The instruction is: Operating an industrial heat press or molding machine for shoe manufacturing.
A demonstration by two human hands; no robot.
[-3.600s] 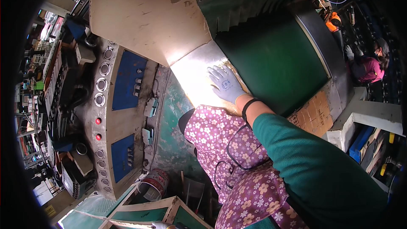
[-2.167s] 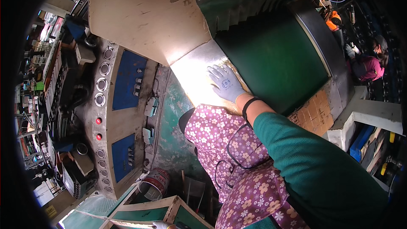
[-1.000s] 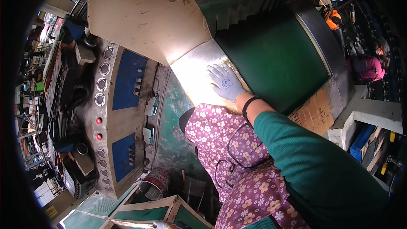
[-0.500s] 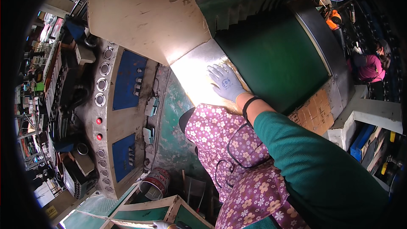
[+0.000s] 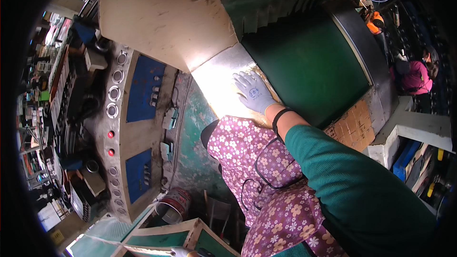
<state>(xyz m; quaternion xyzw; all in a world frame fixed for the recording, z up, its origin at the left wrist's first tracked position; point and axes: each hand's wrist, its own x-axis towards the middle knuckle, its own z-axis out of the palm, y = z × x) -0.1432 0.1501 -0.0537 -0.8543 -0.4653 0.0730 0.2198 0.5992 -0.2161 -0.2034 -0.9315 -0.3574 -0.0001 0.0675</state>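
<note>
My right hand (image 5: 254, 93), in a pale grey glove with a blue stamp, lies palm down on a brightly lit metal plate (image 5: 220, 69). Its fingers are spread a little and stretched out, and nothing shows in them. Just beyond the plate's edge runs a dark green belt (image 5: 304, 62), close beside the hand. At the bottom edge my left hand (image 5: 181, 252), also gloved, shows only in part, by a green-panelled frame (image 5: 159, 240). Its fingers are mostly cut off, so their pose cannot be made out.
A beige panel (image 5: 157, 14) and a green strip curtain (image 5: 281, 0) stand beyond the belt. Left is a control console (image 5: 112, 123) with gauges and red buttons. A bucket (image 5: 173, 205) stands low. Cardboard (image 5: 350, 126) lies right; a person in pink (image 5: 416, 77) is far right.
My right hand stays flat on the plate in the same place. At the far right, the person in pink has shifted posture slightly.
</note>
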